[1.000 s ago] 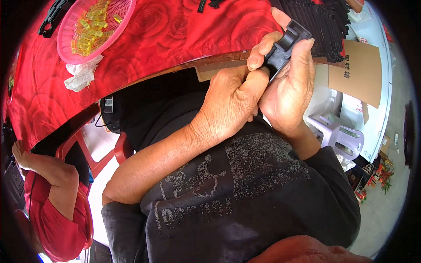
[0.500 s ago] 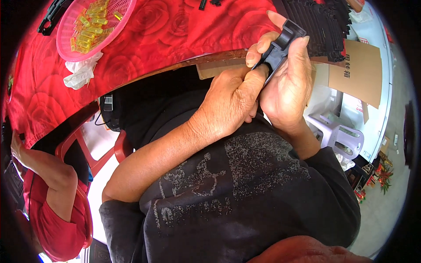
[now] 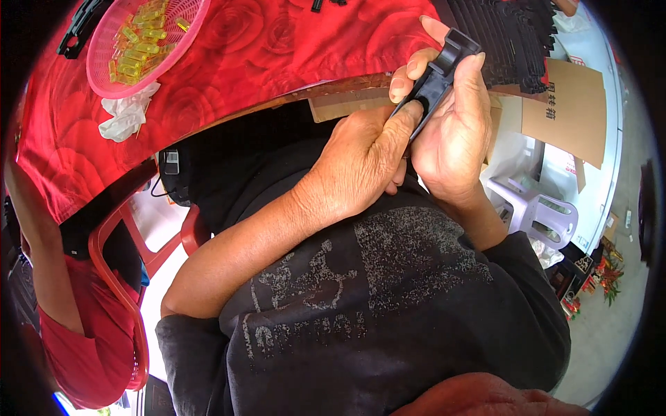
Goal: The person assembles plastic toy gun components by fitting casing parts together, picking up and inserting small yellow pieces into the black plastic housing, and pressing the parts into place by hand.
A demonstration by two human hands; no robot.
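Observation:
A long, narrow black plastic housing is held tilted in front of my chest, its squared, hollowed end pointing up and away. My right hand is closed round it, fingers on the far side and thumb along the near edge by the upper end. Lower down, my left hand grips the same housing, its thumb pressed into the hollow. The housing's bottom end and most left fingers are hidden behind the left hand.
A pink basket of yellow see-through vials stands on the red rose-patterned cloth, beside crumpled white tissue. Black strips are stacked at the far right. Cardboard and a pale stool stand right; a co-worker's arm is left.
My hands keep their grip on the housing, with only a slight shift. The co-worker's arm at the left has moved outward and up along the cloth's edge.

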